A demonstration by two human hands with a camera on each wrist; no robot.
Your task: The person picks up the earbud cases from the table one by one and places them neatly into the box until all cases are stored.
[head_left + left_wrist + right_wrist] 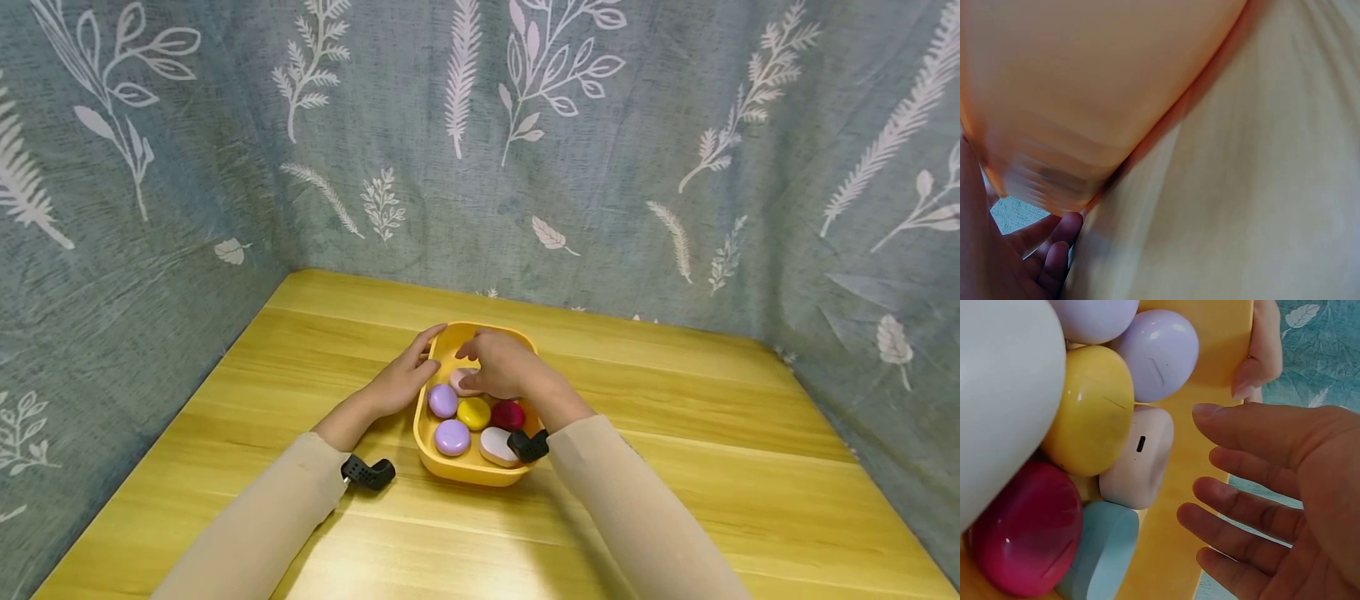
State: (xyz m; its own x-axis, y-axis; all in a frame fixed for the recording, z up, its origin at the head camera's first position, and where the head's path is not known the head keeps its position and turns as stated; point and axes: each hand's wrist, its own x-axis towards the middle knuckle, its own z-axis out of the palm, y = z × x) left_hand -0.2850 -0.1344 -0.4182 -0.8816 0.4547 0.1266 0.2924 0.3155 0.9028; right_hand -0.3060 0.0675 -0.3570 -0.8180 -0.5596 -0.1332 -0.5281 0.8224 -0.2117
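Observation:
An orange-yellow plastic bin holds several rounded earbud cases. My left hand grips its left side, thumb at the rim and fingers along the outer wall. Inside, my right hand reaches over the far half with fingers spread beside a pale pink case that shows a charging port. Nothing is between those fingers. Two lilac cases lie along the left side, with a yellow case mid-bin and a dark red case right of it. A whitish case lies nearest me. The right wrist view also shows a teal case.
The bin stands on a yellow wood-grain table. Blue-grey curtains with white leaf prints hang behind and at both sides. A black wrist camera sits by the left cuff, another black camera by the right, overlapping the bin.

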